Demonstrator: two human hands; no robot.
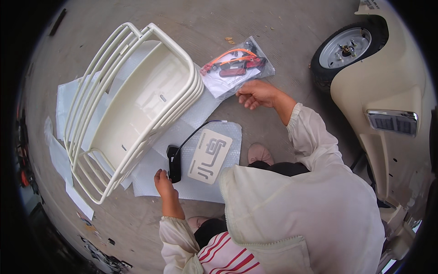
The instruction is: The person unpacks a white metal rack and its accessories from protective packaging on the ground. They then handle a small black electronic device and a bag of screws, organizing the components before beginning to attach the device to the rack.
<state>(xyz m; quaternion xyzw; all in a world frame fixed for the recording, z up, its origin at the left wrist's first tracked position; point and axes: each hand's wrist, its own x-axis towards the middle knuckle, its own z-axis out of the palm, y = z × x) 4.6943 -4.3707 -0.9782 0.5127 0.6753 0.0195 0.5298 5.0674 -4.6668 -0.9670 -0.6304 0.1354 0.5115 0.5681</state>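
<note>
My left hand (pixel 167 188) is beside the lower end of a black elongated device (pixel 174 165) with a cable. Its fingers are loosely bent and apart, and nothing shows in them. My right hand (pixel 258 94) has curled fingers, with the tips pinching the lower edge of a clear plastic bag (pixel 265 61). Inside the bag are orange cables, red parts and a paper sheet. Next to the device lies a cream flat plate (pixel 197 168) with cut-out shapes. Both lie on white bubble wrap (pixel 232 142).
A large cream tubular metal basket rack (pixel 137 107) lies to the left on wrapping sheets (pixel 68 98). At the right stands a cream vehicle body (pixel 360 86) with a black-tyred wheel (pixel 345 48) and a rectangular lamp (pixel 393 121). My shoes (pixel 260 154) are on the concrete floor (pixel 196 27).
</note>
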